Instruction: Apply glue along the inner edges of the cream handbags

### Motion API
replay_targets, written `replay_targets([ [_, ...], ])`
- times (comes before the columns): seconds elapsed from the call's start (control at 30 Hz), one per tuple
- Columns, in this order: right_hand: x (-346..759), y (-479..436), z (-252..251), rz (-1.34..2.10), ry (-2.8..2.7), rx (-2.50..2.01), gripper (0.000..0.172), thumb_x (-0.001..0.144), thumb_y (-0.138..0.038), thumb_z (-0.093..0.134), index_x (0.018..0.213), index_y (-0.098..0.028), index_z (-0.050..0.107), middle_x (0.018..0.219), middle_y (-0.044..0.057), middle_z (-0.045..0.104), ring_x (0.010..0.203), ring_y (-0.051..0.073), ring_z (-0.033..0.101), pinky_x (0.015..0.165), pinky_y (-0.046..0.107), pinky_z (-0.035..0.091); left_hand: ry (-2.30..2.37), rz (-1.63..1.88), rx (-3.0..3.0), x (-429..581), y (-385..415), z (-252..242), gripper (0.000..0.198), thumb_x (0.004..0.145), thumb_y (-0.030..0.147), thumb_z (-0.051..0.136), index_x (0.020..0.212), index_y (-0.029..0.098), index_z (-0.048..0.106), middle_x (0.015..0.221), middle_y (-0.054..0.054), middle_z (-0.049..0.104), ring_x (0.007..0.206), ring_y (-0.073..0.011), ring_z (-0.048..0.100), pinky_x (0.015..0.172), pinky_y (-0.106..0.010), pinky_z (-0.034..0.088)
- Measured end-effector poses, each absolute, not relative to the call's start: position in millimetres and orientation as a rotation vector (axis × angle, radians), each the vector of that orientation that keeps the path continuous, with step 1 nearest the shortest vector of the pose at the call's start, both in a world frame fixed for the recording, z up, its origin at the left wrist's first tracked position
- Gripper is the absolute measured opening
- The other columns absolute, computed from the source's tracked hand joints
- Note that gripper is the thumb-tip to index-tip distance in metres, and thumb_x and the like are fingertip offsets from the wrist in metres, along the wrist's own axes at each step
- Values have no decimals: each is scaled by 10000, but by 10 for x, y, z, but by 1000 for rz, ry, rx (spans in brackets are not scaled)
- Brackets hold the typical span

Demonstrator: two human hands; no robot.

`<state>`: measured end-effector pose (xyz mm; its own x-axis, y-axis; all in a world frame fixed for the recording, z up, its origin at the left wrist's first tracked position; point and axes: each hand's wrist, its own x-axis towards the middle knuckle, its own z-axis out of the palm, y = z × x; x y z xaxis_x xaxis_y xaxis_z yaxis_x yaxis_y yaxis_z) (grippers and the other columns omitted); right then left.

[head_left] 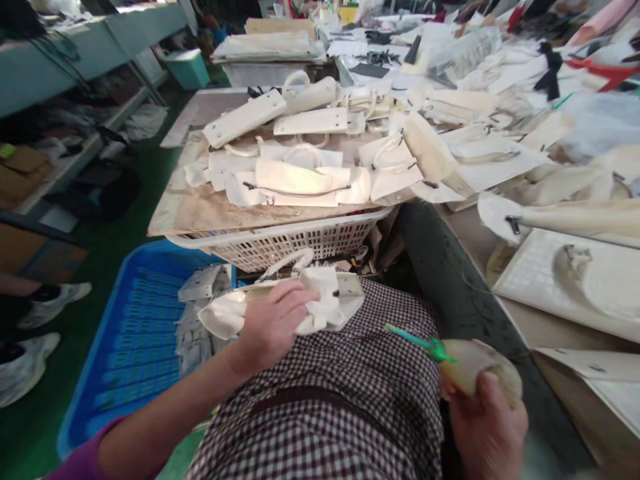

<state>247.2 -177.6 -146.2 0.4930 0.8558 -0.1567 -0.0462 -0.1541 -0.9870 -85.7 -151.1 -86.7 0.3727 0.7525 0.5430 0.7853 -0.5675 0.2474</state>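
Note:
My left hand [275, 320] grips a cream-coloured bag piece [225, 312] with a looped handle, held over my lap. White cloth or paper shows beside the fingers. In my right hand [490, 413] is a rounded, translucent squeeze bottle [480, 367], the thumb pressed on its side. A green cap and a thin teal nozzle [407, 335] point from the bottle toward the bag piece. Nozzle and bag piece are apart. Underneath both lies a checked apron [340, 427] over my legs.
Several cream bag pieces [303, 183] cover a board [200, 210] on a white basket [290, 243]. To the left, a blue crate [120, 360] holds more pieces. A dark table edge [450, 287] runs along my right. Someone's shoes [30, 360] stand at far left.

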Motion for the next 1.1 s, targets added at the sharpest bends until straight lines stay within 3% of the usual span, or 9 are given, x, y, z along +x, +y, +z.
replay_targets([
  [0.23, 2445, -1703, -1479, 1136, -501, -1535, 558, 697, -425, 860, 1164, -182, 676, 946, 39, 650, 694, 169, 588, 497, 240, 472, -1504, -1107, -2741, -870, -1653, -871, 279, 945, 32, 475, 756, 164, 631, 907, -63, 768, 831, -174, 627, 764, -294, 529],
  [0.5, 2327, -1451, -1501, 1096, -909, -1729, 564, 708, -525, 842, 1100, -157, 672, 780, 7, 653, 580, 150, 548, 534, 272, 463, -1550, -1192, -2782, -852, -1768, -910, 285, 941, 35, 504, 714, 174, 606, 905, -58, 780, 748, -175, 561, 669, -292, 480],
  [0.9, 2174, -1416, -1690, 1111, -936, -1796, 668, 690, -550, 835, 1190, -157, 628, 862, 29, 678, 588, 175, 587, 562, 316, 512, -1566, -1192, -2790, -885, -1841, -960, 303, 957, 48, 498, 696, 174, 589, 927, -45, 792, 736, -164, 589, 690, -314, 483],
  [1.1, 2198, -1457, -1723, 1042, -976, -1754, 656, 693, -558, 823, 1191, -185, 612, 1063, 72, 672, 826, 229, 643, 681, 327, 532, -1609, -1163, -2786, -893, -1800, -878, 307, 956, 47, 483, 719, 172, 633, 923, -52, 792, 755, -179, 567, 665, -293, 483],
])
